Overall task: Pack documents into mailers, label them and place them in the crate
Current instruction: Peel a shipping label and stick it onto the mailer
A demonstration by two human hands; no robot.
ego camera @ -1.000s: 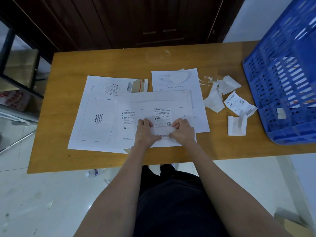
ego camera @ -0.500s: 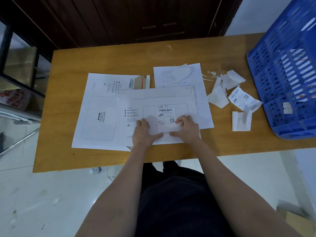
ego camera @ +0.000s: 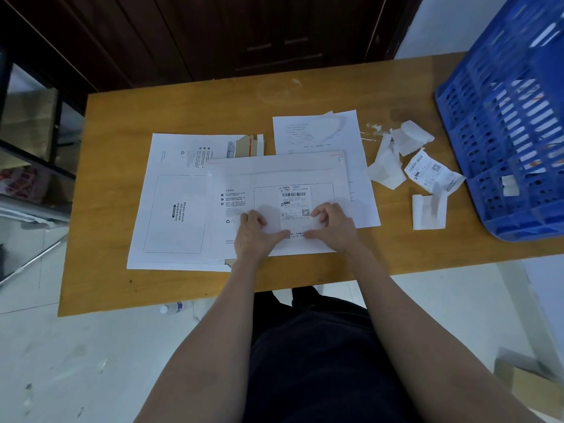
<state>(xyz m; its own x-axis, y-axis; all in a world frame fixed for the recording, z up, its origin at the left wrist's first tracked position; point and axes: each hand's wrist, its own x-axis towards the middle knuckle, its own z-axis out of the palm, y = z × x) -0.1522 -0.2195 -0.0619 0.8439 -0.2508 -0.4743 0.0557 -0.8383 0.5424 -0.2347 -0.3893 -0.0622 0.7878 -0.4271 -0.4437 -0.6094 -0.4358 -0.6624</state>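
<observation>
A white mailer [ego camera: 274, 175] lies flat near the table's front edge, and a shipping label [ego camera: 294, 199] with a barcode sits inside its printed box. My left hand [ego camera: 253, 233] and my right hand [ego camera: 332, 227] rest on the label's lower half. Both thumbs point toward each other along its bottom edge, with bent fingertips pressing at its sides. A second white mailer [ego camera: 174, 215] lies under it to the left. Behind lies a printed document sheet [ego camera: 314, 132]. The blue crate [ego camera: 503, 132] stands at the table's right end.
Torn backing scraps [ego camera: 387, 169], a crumpled label [ego camera: 430, 172] and a folded white piece [ego camera: 427, 212] lie between the mailer and the crate. The wooden table [ego camera: 183, 105] backs onto dark cabinets. A bottle [ego camera: 171, 308] lies on the floor, and a cardboard box [ego camera: 531, 389] sits at the lower right.
Both hands stay on the label and have slid slightly toward its lower edge. My right fingers arch up more. The mailer has not moved.
</observation>
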